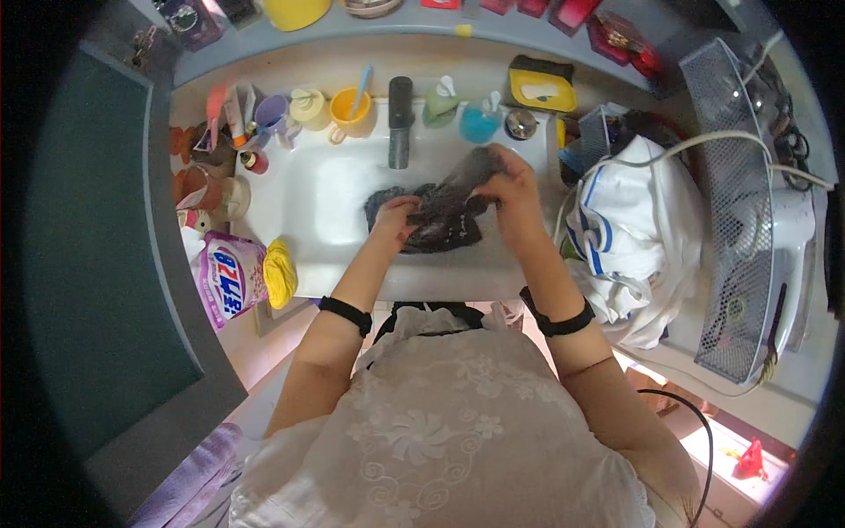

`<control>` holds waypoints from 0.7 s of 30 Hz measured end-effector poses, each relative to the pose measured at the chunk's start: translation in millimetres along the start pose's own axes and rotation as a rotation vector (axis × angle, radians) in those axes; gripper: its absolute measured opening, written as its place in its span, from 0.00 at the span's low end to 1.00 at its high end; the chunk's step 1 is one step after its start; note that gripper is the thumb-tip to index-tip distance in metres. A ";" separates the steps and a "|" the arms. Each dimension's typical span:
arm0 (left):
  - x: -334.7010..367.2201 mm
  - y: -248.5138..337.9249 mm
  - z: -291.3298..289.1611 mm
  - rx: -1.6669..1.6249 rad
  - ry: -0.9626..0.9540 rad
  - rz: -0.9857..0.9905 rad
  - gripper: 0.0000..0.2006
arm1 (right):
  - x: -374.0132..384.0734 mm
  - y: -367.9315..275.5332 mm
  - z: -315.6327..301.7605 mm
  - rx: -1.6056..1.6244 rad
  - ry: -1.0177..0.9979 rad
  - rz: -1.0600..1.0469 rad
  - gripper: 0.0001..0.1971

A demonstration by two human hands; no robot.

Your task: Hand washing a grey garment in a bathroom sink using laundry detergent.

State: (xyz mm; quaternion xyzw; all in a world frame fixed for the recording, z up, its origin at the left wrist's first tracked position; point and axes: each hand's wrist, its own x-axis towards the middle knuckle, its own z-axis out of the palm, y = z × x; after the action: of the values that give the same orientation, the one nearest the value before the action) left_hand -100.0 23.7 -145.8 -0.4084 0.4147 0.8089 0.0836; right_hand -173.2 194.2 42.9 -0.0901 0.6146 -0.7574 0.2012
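A dark, wet-looking cloth (440, 231), thin and sheer in places, is bunched in the white sink (290, 194). My left hand (396, 218) pinches its left part low over the basin. My right hand (512, 195) grips a length of it drawn up toward the upper right, so the cloth stretches between both hands. The rest lies in folds on the basin floor. Small pale specks, perhaps suds, dot the lower folds. Behind the cloth stands a black faucet (400, 123); whether water runs from it I cannot tell.
Along the sink's back ledge stand a yellow mug (352, 113), a green pump bottle (440, 107) and a blue one (480, 123). At left are a purple packet (231, 277) and a yellow cloth (280, 275). White fabric (634, 229) and a metal mesh basket (726, 211) occupy the right.
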 end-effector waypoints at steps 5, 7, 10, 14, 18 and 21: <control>-3.2 26.7 -30.8 -0.090 0.344 0.299 0.06 | 10.8 31.0 -56.9 0.331 0.225 0.082 0.11; -3.9 41.9 -78.3 -0.175 0.364 0.457 0.06 | 12.5 62.5 -70.2 0.401 0.414 0.189 0.08; -29.1 73.5 -91.5 -0.337 0.269 0.525 0.10 | 18.5 111.9 -103.1 0.536 0.636 0.267 0.08; -60.0 111.2 -105.7 -0.442 0.314 0.535 0.13 | 31.9 154.0 -121.5 0.389 0.779 0.144 0.08; -81.9 124.5 -98.4 -0.249 0.318 0.631 0.18 | 38.5 158.0 -117.4 0.065 0.687 0.229 0.05; -70.8 107.3 -107.5 0.094 0.247 0.535 0.17 | 34.1 134.2 -88.8 -0.337 0.666 0.085 0.07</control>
State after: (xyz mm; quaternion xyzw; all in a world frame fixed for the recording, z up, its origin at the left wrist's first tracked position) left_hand -41.1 -110.3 -64.1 -0.3756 0.5515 0.7264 -0.1650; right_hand -212.1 237.6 -110.9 0.1548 0.7657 -0.6243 0.0040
